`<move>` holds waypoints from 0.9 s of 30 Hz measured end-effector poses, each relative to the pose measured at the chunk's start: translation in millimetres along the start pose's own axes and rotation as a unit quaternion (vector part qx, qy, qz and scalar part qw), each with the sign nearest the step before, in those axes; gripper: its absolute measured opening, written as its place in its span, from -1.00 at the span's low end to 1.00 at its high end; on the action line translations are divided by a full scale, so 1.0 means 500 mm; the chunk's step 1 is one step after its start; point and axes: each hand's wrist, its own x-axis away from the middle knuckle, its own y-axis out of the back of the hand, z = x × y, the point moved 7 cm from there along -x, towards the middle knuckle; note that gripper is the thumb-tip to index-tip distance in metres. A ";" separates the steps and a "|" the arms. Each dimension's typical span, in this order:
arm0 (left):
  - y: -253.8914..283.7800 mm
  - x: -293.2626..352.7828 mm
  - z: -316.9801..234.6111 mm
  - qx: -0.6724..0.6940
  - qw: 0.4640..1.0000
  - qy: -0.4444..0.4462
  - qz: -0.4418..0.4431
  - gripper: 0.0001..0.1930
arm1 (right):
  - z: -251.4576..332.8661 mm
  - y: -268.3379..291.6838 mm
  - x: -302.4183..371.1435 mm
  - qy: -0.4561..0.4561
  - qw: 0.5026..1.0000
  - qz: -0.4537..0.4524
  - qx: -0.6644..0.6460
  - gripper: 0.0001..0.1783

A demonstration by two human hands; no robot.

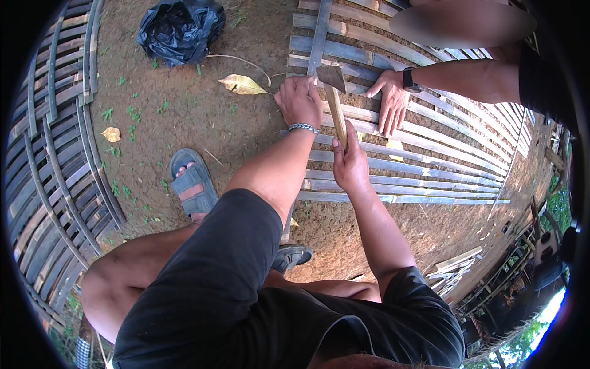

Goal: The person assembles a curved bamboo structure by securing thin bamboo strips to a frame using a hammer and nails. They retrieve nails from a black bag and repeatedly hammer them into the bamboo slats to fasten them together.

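Observation:
My right hand [351, 161] is wrapped round the wooden handle of a hatchet [332, 77], whose dark, wedge-shaped metal head is over the slat ends. Beside that head, my left hand [299, 101], with a chain bracelet on the wrist, is closed at the left edge of a bamboo slat panel [393, 165]. What its fingers pinch, if anything, is hidden. Another person's hand [391, 101], wearing a dark watch, lies flat on the slats just right of the hatchet.
A dark crossbar [319, 34] runs along the panel's far left part. On the soil are a black plastic bag [181, 32] and a dry leaf [242, 85]. A second slat panel [58, 129] stands at the left. Split bamboo pieces [455, 267] lie at the right.

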 end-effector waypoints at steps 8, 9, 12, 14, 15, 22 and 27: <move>-0.003 -0.001 0.002 -0.001 1.000 -0.016 -0.009 -0.89 | 0.011 0.020 -0.004 0.053 0.998 -0.032 -0.006 -0.42; -0.005 -0.001 0.001 -0.003 1.000 -0.013 -0.006 -0.89 | 0.008 0.019 -0.005 0.052 0.998 -0.028 0.007 -0.42; -0.007 0.000 0.003 -0.003 1.000 -0.002 0.004 -0.89 | 0.005 0.016 -0.011 0.038 0.999 -0.008 0.031 -0.43; -0.005 0.000 0.003 -0.003 1.000 -0.005 0.001 -0.90 | -0.006 0.010 -0.012 0.011 0.999 0.019 0.029 -0.43; -0.004 0.000 0.001 -0.003 1.000 -0.012 -0.005 -0.90 | -0.001 0.015 -0.012 0.021 1.000 0.002 0.018 -0.43; -0.006 -0.001 0.000 -0.010 1.000 0.015 0.020 -0.92 | 0.008 0.029 -0.016 0.013 0.999 0.006 0.037 -0.42; -0.004 0.000 0.001 -0.014 1.000 -0.015 -0.007 -0.92 | 0.036 0.053 -0.011 0.086 0.993 -0.080 0.005 -0.41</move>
